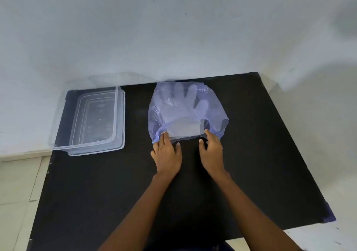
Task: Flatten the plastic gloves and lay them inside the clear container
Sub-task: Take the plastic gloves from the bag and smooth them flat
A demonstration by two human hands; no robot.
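Observation:
A thin bluish plastic bag (214, 107) lies at the back middle of the black table (116, 192), with clear plastic gloves (185, 105) showing through it, their fingers pointing to the wall. My left hand (167, 152) rests on the bag's near left rim, fingers pressing the plastic. My right hand (211, 150) touches the near right rim of the bag's mouth, fingers curled at the edge. The clear container (119, 119) stands open at the table's back left, a hand's width or more from the bag.
A clear lid (123, 76) leans against the pale wall behind the container. The container sits close to the table's left edge. A pale tiled floor shows to the left of the table and at the lower right.

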